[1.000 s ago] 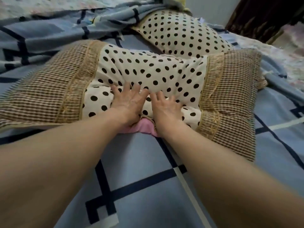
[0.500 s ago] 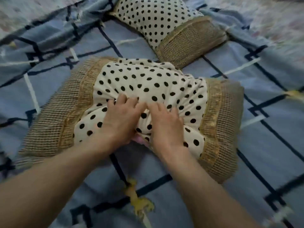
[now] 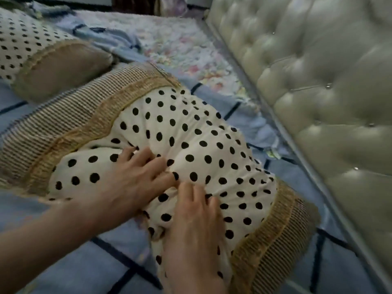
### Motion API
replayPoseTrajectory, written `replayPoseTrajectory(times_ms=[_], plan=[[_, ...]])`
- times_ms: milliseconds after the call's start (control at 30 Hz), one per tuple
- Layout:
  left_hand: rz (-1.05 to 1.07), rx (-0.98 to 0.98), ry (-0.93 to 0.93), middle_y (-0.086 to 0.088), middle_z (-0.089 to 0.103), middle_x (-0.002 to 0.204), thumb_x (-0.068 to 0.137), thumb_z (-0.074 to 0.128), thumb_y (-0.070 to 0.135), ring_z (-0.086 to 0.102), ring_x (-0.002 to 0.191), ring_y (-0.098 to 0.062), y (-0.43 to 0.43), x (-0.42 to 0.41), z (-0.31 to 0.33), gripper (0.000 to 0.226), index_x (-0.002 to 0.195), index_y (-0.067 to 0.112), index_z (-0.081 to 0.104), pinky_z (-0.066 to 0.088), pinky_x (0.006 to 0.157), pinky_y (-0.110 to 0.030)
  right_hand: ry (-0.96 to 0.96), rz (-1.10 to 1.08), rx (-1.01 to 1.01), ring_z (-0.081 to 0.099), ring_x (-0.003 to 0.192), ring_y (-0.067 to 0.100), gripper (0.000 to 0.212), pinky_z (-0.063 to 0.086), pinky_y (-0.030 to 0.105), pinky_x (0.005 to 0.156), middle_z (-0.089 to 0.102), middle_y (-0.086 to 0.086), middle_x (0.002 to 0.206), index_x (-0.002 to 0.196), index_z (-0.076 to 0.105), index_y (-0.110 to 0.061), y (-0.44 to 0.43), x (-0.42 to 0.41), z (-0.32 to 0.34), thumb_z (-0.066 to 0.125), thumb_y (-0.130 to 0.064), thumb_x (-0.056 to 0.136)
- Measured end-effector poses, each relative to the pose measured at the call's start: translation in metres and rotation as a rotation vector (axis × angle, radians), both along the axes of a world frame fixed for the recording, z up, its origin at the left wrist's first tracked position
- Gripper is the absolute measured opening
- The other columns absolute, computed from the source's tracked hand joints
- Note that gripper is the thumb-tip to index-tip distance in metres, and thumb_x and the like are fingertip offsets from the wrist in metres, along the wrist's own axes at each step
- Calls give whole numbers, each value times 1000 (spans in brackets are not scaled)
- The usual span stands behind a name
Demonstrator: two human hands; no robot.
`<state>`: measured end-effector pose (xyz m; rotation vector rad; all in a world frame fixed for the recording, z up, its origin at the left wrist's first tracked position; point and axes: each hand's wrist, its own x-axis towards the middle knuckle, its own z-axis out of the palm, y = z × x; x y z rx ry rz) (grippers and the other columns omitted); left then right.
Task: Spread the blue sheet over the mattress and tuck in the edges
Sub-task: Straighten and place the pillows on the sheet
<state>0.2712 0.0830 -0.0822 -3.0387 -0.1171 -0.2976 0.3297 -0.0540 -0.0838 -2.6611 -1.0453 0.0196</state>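
The blue sheet (image 3: 89, 264) with dark grid lines lies over the mattress under everything. A polka-dot pillow (image 3: 203, 145) with tan checked ends rests on it, turned diagonally toward the headboard. My left hand (image 3: 135, 183) grips bunched fabric at the pillow's near edge, fingers curled into the cloth. Right beside it, my right hand (image 3: 195, 230) clutches the same edge. Near the headboard the sheet's edge (image 3: 265, 132) is rumpled, and bare floral mattress (image 3: 180, 49) shows beyond it.
A second polka-dot pillow (image 3: 27, 49) lies at the far left. A tufted cream headboard (image 3: 318, 81) runs along the right side. Bunched blue sheet (image 3: 106, 39) sits at the top between the far pillow and the floral mattress.
The view has swung right and the headboard has come into sight. Both hands have kept their grip and shifted the pillow toward the headboard, turning it diagonal.
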Motion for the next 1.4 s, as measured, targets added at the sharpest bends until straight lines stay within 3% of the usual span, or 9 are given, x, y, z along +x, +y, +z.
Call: replayPoseTrajectory(times_ms=[133,267,400,633,867,1033,1133,1267,1400], plan=[[-229,21,53,-2,54,107,44,81,34,48,93,-27,-35,101,3,73,110,28,51,45,76,-47,12,-187,-50,49,98,26,35,50,39,71,53,-3,115,108,42,-26,-48,72,-4,64,-18,82],[-295,84,159,-1,41,132,71,67,19,37,120,-31,-76,200,-55,66,128,35,38,35,97,-57,86,-288,-153,37,117,29,58,48,45,86,31,5,135,125,27,-29,-102,145,-51,65,-18,82],[-81,47,660,-3,-31,152,79,71,29,-22,138,-44,-112,234,-138,115,141,41,-24,18,102,-75,232,-263,-421,-23,136,45,110,10,76,100,-32,14,149,142,-18,-40,-136,180,-131,72,-31,79],[-31,20,653,2,-47,143,72,78,25,-31,136,-42,-106,237,-173,132,132,44,-38,23,102,-73,140,-246,-447,-33,129,50,94,2,81,94,-32,19,149,146,-11,-38,-126,184,-173,61,-26,86],[-62,-139,543,6,-30,153,88,59,11,-21,142,-34,-115,178,-154,104,142,43,-24,20,109,-66,130,-199,-444,-25,135,45,98,4,77,99,-27,14,152,146,-10,-35,-135,175,-147,65,-26,84],[-29,-204,514,4,-15,158,81,71,31,-13,144,-30,-121,34,-138,107,146,42,-14,11,110,-67,81,-67,-228,2,142,37,70,19,65,107,4,11,157,143,27,-30,-160,91,-110,55,-1,85],[-12,-235,431,-6,12,158,78,73,28,5,145,-33,-137,-65,-131,93,150,31,14,19,111,-63,31,-9,-21,27,137,35,62,32,56,104,31,15,150,136,46,-19,-191,1,-108,56,9,81],[-61,-450,121,-8,53,111,77,73,17,52,100,-29,-185,-177,-130,37,110,15,57,49,81,-40,122,-25,9,48,108,20,45,43,34,87,49,3,121,118,56,-18,-246,-110,-110,61,3,78],[-207,-622,333,4,57,94,81,62,35,55,78,-14,-251,-254,-134,20,96,26,51,47,60,-23,312,114,-224,49,84,15,34,38,25,70,52,-4,92,91,56,-24,-282,-183,-120,72,-21,61]])
